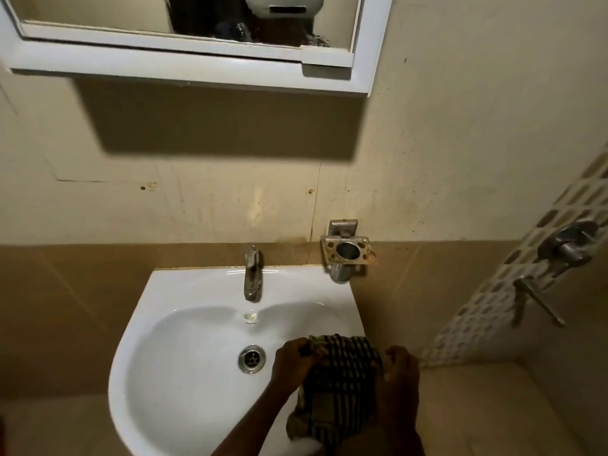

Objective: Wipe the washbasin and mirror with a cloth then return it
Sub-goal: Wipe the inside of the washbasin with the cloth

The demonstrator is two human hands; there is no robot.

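A white washbasin (184, 340) fills the lower middle of the view, with a metal drain (252, 358) at its centre and a steel tap (252, 273) at the back. A dark checked cloth (339, 386) is bunched over the basin's right rim. My left hand (294, 360) grips its left end inside the bowl. My right hand (399, 373) holds its right side at the rim. The white-framed mirror (197, 14) hangs on the wall above, only its lower part in view.
A metal tumbler holder (348, 250) is fixed to the wall right of the tap. A shower valve and lever (566, 248) stick out of the patterned tile strip at the far right. Beige tiled wall surrounds the basin.
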